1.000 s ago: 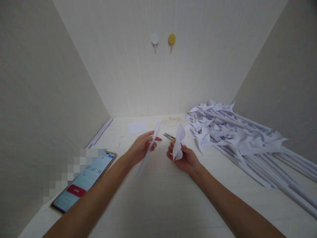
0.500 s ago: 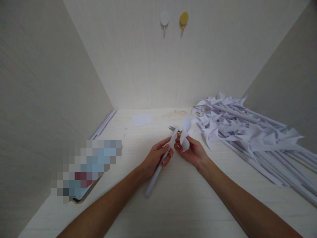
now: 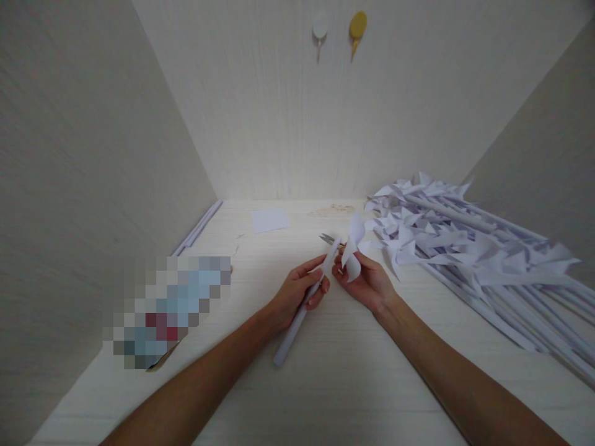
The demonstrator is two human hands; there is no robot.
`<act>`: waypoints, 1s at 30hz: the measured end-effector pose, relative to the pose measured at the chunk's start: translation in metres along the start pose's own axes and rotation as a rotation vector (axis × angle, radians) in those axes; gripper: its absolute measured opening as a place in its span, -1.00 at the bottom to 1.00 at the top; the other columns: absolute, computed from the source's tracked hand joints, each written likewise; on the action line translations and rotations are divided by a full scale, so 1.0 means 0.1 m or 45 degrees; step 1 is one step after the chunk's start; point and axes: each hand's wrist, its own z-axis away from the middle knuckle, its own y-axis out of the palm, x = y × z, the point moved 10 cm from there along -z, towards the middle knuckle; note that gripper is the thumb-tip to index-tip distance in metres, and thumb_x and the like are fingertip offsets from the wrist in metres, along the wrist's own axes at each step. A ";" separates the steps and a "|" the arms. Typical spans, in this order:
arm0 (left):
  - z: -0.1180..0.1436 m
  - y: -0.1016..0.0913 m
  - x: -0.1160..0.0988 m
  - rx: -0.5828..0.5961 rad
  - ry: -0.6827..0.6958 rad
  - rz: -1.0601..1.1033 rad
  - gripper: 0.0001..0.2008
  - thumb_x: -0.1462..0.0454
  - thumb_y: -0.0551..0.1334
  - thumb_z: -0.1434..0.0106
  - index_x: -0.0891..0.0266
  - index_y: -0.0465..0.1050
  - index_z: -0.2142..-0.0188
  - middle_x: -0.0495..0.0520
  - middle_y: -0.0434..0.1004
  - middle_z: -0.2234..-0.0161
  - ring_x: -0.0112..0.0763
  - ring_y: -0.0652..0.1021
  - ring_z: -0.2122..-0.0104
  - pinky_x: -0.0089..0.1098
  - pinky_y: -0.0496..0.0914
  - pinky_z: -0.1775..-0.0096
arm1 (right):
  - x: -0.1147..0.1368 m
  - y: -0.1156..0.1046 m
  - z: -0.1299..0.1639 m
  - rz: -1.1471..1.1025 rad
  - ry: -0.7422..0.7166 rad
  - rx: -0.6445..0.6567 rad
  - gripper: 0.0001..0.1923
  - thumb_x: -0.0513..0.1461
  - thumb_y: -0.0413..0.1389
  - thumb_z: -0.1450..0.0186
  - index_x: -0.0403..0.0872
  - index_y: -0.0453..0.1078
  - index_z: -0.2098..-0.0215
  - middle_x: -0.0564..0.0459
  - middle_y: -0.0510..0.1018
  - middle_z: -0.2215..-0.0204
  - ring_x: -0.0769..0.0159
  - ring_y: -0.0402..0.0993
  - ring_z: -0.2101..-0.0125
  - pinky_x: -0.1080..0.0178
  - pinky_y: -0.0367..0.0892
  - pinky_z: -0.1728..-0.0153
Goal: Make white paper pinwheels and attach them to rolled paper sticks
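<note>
My left hand [image 3: 299, 292] grips a white rolled paper stick [image 3: 292, 334] near its upper end; the stick slants down toward me over the table. My right hand [image 3: 367, 285] holds a white folded paper pinwheel head [image 3: 353, 251] upright. The top of the stick sits right beside the pinwheel head, and the two hands almost touch at the middle of the pale table [image 3: 334, 378].
A big heap of finished white paper pinwheels on sticks [image 3: 469, 254] covers the right side. Small scissors [image 3: 326, 238] lie just behind my hands. A white paper square [image 3: 270, 219] lies further back, spare sticks [image 3: 198, 227] along the left wall, a blurred phone [image 3: 170, 310] at left. Two wall hooks [image 3: 339, 28].
My left hand brought the stick from left of centre over to the pinwheel head in my right hand. In the last half second both hands barely moved; the view shifted slightly.
</note>
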 end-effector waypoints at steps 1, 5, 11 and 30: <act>0.00 0.00 0.00 0.003 -0.002 -0.011 -0.44 0.24 0.21 -0.09 0.34 0.19 -0.10 -0.10 0.35 0.63 -0.73 0.15 0.80 -0.55 -0.07 0.73 | 0.01 0.00 0.00 0.016 -0.008 0.011 -0.92 -0.30 0.21 -0.05 -0.11 0.39 0.47 0.14 0.50 0.58 0.48 0.40 0.53 0.43 0.34 0.52; 0.00 0.00 0.00 0.015 0.002 -0.046 -0.44 0.24 0.20 -0.10 0.32 0.20 -0.10 -0.09 0.37 0.63 -0.73 0.17 0.81 -0.55 -0.06 0.74 | 0.01 0.01 -0.01 0.070 -0.017 0.036 -0.94 -0.28 0.20 -0.07 -0.11 0.40 0.48 0.12 0.47 0.60 0.46 0.38 0.55 0.41 0.28 0.59; 0.01 0.02 -0.01 0.058 0.025 -0.097 -0.48 0.24 0.18 -0.12 0.29 0.23 -0.09 -0.10 0.36 0.63 -0.73 0.18 0.81 -0.55 -0.06 0.74 | 0.02 0.02 -0.01 0.086 -0.049 0.006 -0.88 -0.28 0.26 -0.01 -0.12 0.39 0.53 0.15 0.45 0.64 0.49 0.32 0.60 0.42 0.23 0.64; 0.03 0.04 -0.01 0.077 0.045 -0.142 -0.53 0.19 0.21 -0.10 0.30 0.31 -0.01 -0.12 0.34 0.64 -0.74 0.17 0.82 -0.57 -0.04 0.77 | 0.02 0.03 0.02 0.122 -0.095 -0.038 -0.77 -0.22 0.30 0.06 -0.08 0.38 0.45 0.20 0.52 0.55 0.49 0.36 0.55 0.37 0.27 0.47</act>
